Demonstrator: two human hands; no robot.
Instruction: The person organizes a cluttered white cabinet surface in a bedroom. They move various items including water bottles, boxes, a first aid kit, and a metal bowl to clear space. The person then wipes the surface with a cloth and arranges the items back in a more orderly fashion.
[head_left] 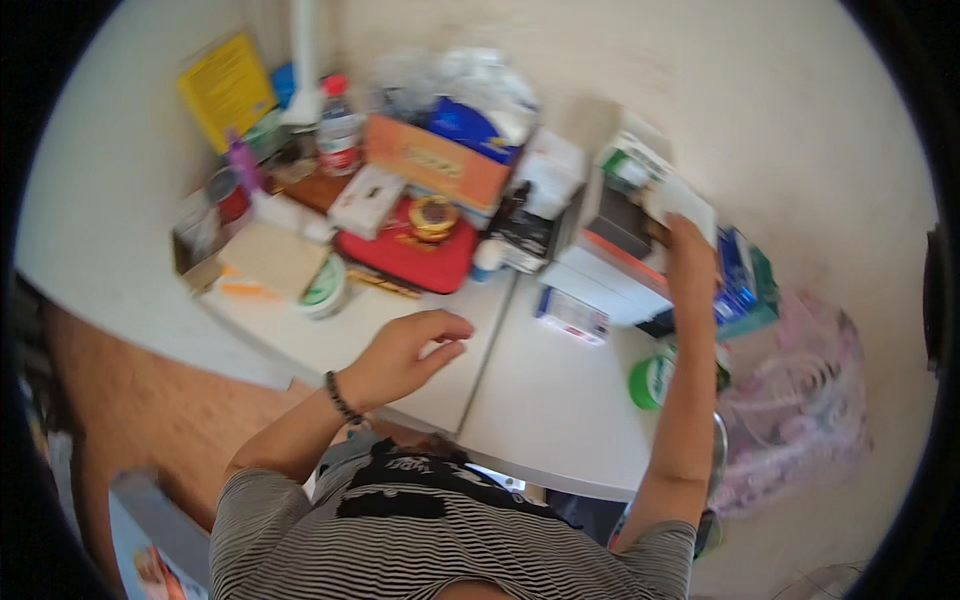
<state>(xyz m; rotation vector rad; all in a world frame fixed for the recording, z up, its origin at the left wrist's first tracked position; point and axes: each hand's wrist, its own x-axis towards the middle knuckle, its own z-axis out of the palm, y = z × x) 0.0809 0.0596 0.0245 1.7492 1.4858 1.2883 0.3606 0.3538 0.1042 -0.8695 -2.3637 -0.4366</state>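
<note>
My left hand [405, 355] hovers over the near edge of the white table, holding nothing, its thumb and fingers apart. A dark beaded bracelet circles that wrist. My right hand [690, 250] reaches far right, its fingers closed at the near edge of a white box [688, 203]. The fingertips are partly hidden and slightly blurred. Just left of this hand, a dark grey box [622, 222] lies on a large white box [600, 283]. A small white and purple box [573, 316] sits in front of them.
A red zippered case [405, 258] with a round gold tin [433, 217] on it lies left of centre. Behind are an orange box [430, 160] and a red-capped bottle [338, 130]. A green-lidded container [650, 383] and pink plastic bag [795, 400] are by my right forearm.
</note>
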